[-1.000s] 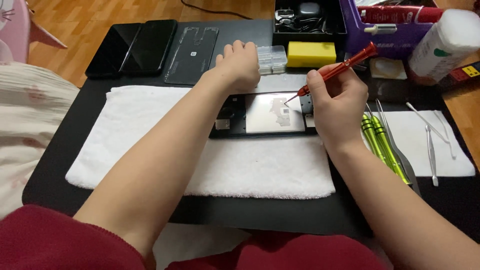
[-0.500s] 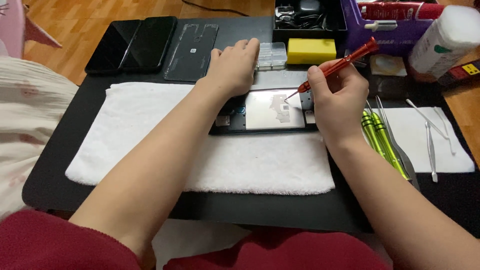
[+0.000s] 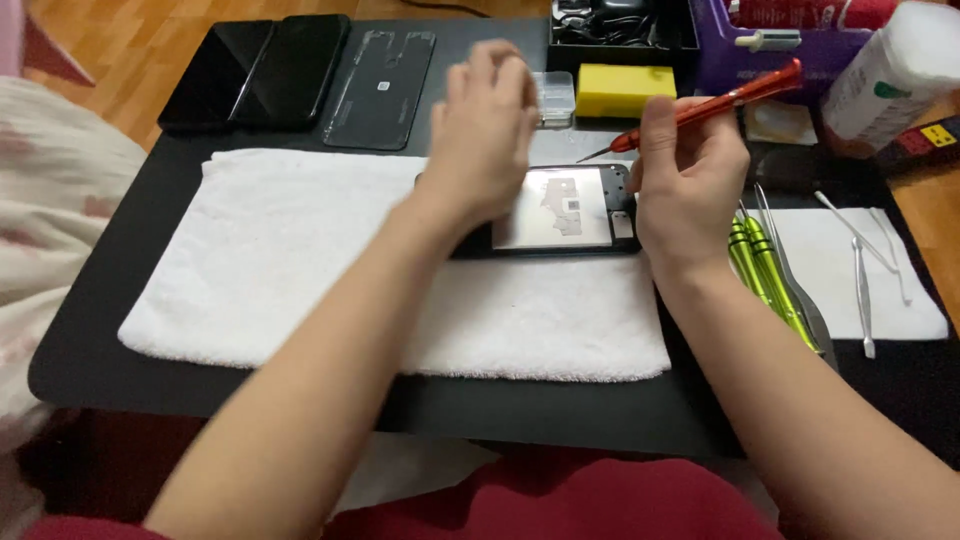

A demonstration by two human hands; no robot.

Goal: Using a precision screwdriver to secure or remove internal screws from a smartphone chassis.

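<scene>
Lifting your left hand (image 3: 487, 130) off opened phone (image 3: 560, 210): half a second back it pressed frame's top edge, now hovers blurred, fingers loosely curled, holding nothing. Right hand (image 3: 690, 175) grips red screwdriver (image 3: 705, 108), tip raised above phone's upper right corner. Phone lies unsteadied on white towel (image 3: 300, 270). Free room left over towel; green screwdrivers (image 3: 765, 275) crowd desk (image 3: 560, 410) beside right wrist.

From the white towel (image 3: 300, 270), you see two dark phone screens (image 3: 255, 72) lying side by side beyond its far left corner. A white bottle with a green label mark (image 3: 893, 72) stands far right, beside a yellow-and-red label (image 3: 925, 140).
</scene>
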